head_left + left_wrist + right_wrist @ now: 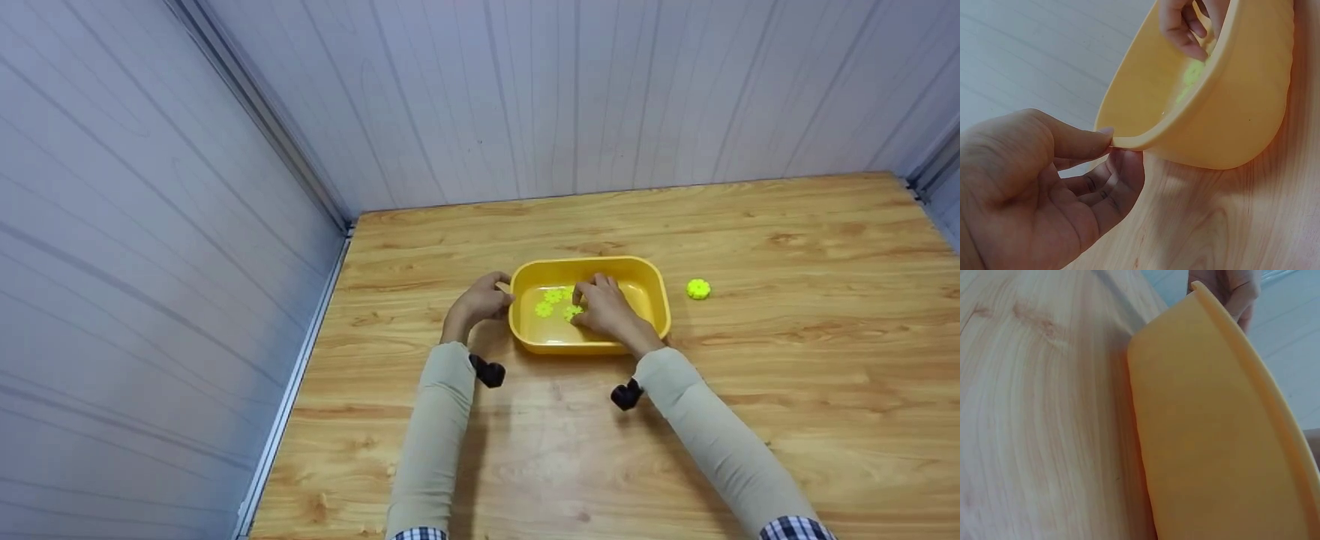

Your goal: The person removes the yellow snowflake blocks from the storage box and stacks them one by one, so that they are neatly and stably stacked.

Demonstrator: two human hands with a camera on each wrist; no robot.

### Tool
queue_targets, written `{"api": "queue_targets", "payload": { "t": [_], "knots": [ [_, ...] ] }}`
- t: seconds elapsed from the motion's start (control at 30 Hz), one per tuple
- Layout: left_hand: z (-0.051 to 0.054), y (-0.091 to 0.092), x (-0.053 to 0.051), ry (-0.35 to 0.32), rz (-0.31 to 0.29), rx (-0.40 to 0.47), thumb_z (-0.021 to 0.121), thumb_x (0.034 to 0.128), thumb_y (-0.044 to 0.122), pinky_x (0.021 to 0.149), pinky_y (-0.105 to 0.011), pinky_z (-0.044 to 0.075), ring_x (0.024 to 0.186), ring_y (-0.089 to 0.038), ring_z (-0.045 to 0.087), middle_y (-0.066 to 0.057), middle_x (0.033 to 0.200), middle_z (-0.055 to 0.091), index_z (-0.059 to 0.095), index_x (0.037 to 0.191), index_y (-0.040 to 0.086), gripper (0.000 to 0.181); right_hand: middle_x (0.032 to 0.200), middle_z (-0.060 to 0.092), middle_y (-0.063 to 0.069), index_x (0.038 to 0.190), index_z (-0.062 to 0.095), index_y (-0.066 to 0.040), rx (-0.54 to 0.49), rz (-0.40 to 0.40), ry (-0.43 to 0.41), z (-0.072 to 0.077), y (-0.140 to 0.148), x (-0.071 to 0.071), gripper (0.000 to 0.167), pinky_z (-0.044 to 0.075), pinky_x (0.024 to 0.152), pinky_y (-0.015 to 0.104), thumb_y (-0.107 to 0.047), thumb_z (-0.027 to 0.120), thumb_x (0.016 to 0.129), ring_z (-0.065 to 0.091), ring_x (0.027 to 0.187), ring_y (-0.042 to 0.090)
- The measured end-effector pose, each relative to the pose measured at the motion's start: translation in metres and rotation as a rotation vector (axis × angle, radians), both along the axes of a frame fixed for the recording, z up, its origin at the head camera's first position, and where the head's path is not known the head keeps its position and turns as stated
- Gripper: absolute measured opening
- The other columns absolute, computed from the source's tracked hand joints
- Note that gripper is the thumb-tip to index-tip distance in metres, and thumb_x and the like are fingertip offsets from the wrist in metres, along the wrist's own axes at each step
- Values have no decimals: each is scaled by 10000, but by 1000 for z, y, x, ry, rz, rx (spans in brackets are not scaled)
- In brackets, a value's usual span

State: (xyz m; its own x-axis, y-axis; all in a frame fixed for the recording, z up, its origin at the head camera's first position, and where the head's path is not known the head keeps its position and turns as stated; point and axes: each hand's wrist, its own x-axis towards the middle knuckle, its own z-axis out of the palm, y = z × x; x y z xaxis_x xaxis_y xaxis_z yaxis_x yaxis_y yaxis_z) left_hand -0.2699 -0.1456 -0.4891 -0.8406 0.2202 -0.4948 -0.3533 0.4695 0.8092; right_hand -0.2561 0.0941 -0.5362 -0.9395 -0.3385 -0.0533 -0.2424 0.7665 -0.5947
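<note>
A yellow plastic basin [589,348] stands on the wooden table. My left hand [484,298] pinches its left rim between thumb and fingers, plainly so in the left wrist view, where the basin [1230,124] fills the upper right. Inside the basin is my right hand [606,309], its thumb and forefinger at the edges of a yellow-green flower-shaped piece [570,312]. Several similar flower pieces [544,309] lie flat on the basin floor beside it. In the right wrist view the basin's outer wall [1213,427] hides the right fingers.
One more yellow-green flower piece [698,289] rests on the table [787,360] to the right of the basin. White panelled walls [570,97] border the table at the back and left. A black wrist camera [626,394] hangs at each sleeve cuff.
</note>
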Motion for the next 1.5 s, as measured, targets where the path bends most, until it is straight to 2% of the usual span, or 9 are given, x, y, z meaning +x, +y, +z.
{"api": "queue_targets", "payload": {
  "t": [0.17, 0.27, 0.4, 0.53, 0.73, 1.2, 1.5],
  "knots": [
    [0, 0, 0, -3, 1, -6, 514, 955, 77, 890, -389, 510, 801, -165, 548, -72, 957, 524, 460, 1338, 58, 387, 1022, 436, 124, 892, 576, -37, -44, -20, -28, 2, 2, 0, 239, 332, 868, 438, -159, 763, 805, 367, 1026, 325],
    [0, 0, -1, 0, 2, -13, 519, 951, 77, 896, -395, 511, 796, -162, 556, -80, 968, 530, 467, 1332, 66, 384, 994, 457, 128, 860, 597, -39, -73, -9, -24, 3, 4, -1, 189, 341, 876, 445, -157, 740, 824, 391, 1027, 338],
    [0, 0, 0, -3, 2, -3, 515, 959, 82, 924, -425, 497, 797, -169, 560, -100, 995, 533, 464, 1334, 75, 379, 981, 476, 136, 863, 621, -39, -125, -13, -60, 4, 7, -1, 159, 352, 861, 429, -174, 704, 860, 418, 1008, 332],
    [0, 0, 1, -1, -1, 7, 505, 968, 91, 939, -446, 487, 803, -177, 569, -130, 1027, 540, 454, 1343, 78, 378, 1021, 494, 148, 876, 621, -42, -174, -27, -89, 4, 10, 0, 171, 377, 859, 421, -199, 690, 874, 454, 997, 317],
    [-1, 0, 1, 15, -7, -9, 502, 968, 94, 909, -414, 504, 821, -172, 580, -132, 1040, 556, 455, 1342, 74, 378, 1064, 484, 156, 897, 613, -60, -254, -55, -112, 8, 15, 1, 178, 403, 889, 449, -226, 675, 889, 469, 1036, 323],
    [-1, 1, 1, 28, -9, -31, 507, 962, 97, 837, -339, 517, 834, -167, 562, -98, 1013, 544, 459, 1341, 71, 383, 1144, 504, 181, 964, 606, -31, -346, -109, -74, 19, 29, 5, 234, 407, 930, 487, -257, 642, 917, 476, 1107, 360],
    [0, 1, 3, 14, -14, 7, 486, 978, 86, 925, -421, 495, 799, -174, 566, -215, 1153, 548, 414, 1379, 40, 410, 1198, 486, 177, 996, 586, -34, -396, -127, -74, 25, 42, 5, 263, 388, 967, 500, -285, 623, 930, 461, 1160, 391]
  ]
}}
